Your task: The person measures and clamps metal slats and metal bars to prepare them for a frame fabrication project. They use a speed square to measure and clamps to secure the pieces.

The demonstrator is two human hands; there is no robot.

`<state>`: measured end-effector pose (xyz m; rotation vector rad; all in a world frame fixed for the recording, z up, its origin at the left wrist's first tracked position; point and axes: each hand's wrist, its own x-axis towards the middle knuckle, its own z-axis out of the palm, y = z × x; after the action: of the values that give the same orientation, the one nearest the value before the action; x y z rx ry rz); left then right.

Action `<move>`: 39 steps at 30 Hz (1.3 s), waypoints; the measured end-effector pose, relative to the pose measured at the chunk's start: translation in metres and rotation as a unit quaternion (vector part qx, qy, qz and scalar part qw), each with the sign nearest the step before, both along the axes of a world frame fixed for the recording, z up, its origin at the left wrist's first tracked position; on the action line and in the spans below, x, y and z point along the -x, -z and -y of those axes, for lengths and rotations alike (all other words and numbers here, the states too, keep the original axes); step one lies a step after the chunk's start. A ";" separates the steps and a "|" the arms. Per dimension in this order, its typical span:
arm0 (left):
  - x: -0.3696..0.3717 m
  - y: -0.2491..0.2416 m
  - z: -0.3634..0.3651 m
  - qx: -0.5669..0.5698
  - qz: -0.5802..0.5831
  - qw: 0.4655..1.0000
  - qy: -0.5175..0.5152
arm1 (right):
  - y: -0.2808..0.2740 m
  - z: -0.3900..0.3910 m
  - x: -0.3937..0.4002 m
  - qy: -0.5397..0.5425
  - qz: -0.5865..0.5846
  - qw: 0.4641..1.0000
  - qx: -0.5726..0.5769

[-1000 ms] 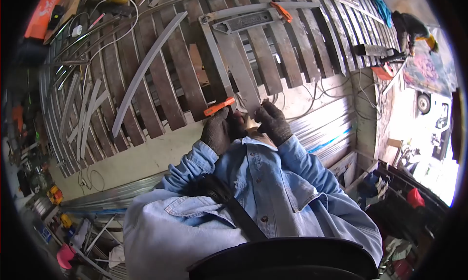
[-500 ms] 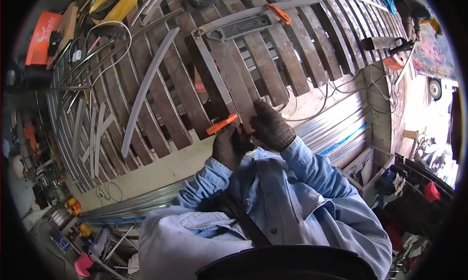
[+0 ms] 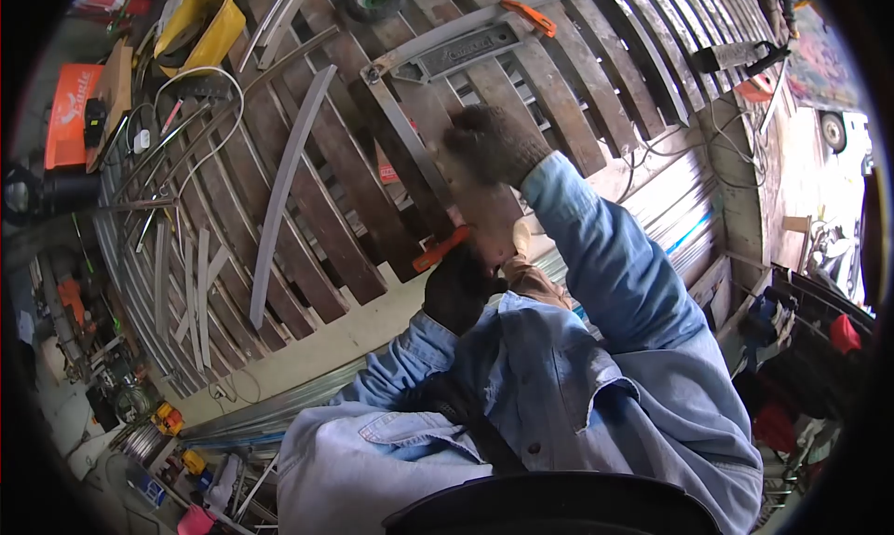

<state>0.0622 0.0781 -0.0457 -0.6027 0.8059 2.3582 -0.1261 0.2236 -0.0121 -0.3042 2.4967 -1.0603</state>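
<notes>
My left hand [image 3: 459, 288], in a dark glove, is curled at the near end of a slatted bench [image 3: 349, 228]. It lies against an orange clamp-like piece [image 3: 440, 249]; its fingers are in shadow, so what they grip is hidden. My right hand [image 3: 495, 146], gloved and blurred by motion, is over the slats, right of a grey metal bar [image 3: 407, 130]. That bar meets a second grey bar [image 3: 484, 20] at a corner. Along the second bar lies a flat grey tool with raised lettering [image 3: 466, 51]. Another orange piece [image 3: 529, 17] crosses the second bar.
A loose grey strip [image 3: 289, 195] lies across the slats to the left, near thin rods and a white cable [image 3: 240, 97]. A yellow container [image 3: 200, 27] and an orange box [image 3: 73, 116] stand at far left. An angle grinder-like tool [image 3: 736, 57] lies at right.
My right hand has moved up and away from my left, onto the slats. My left hand stays by the near orange piece. The view has shifted slightly.
</notes>
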 end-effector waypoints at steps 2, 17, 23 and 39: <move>-0.001 0.003 0.002 0.175 -0.140 0.971 0.081 | -0.006 0.012 0.015 0.055 0.022 0.998 0.014; 0.010 -0.021 0.004 -0.095 0.097 0.991 0.017 | 0.013 0.024 0.041 0.013 -0.092 0.995 -0.033; 0.007 -0.012 0.002 -0.119 0.103 0.988 -0.004 | 0.002 0.030 0.049 0.011 -0.056 0.994 -0.095; 0.005 -0.024 -0.006 -0.056 0.114 0.992 -0.009 | -0.006 0.031 0.049 -0.021 -0.037 0.992 -0.123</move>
<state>0.0571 0.0837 -0.0217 -0.8167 0.5638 2.2811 -0.1755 0.1925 -0.0060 -0.3252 2.6405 -0.7279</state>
